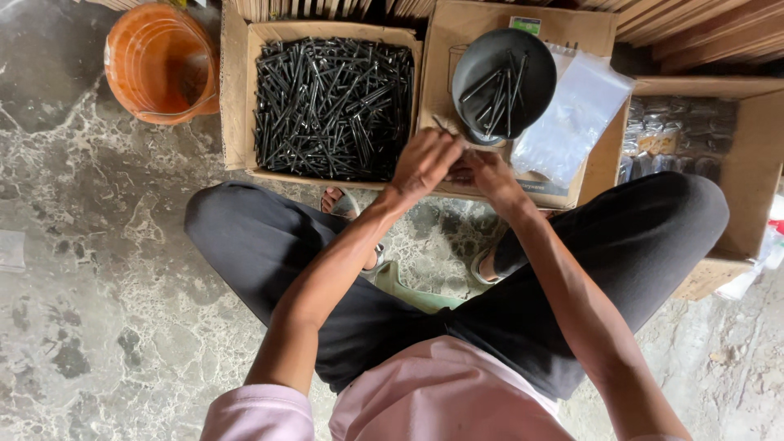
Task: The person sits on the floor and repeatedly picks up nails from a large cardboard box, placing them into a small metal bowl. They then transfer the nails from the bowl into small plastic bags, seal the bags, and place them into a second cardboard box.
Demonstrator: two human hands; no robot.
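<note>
Both hands meet over the box's near edge, left hand [425, 162] pinching a thin black nail [442, 126], right hand [483, 173] fingers curled closed beside it; best keep the gathered nails aligned, heads together, close above the dark bowl [504, 82].

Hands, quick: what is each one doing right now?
Left hand: closed, pinching thin black nails.
Right hand: fingers curled against the left; what it holds cannot be told.

Around the seated worker, on a mottled stone floor [98, 269]
An orange bucket [161, 63] stands far left (tilted slightly); a cardboard box [735, 155] of small packets sits at right, clear plastic bags [572, 122] lie beside it, and wooden slats [694, 28] line the top edge
</note>
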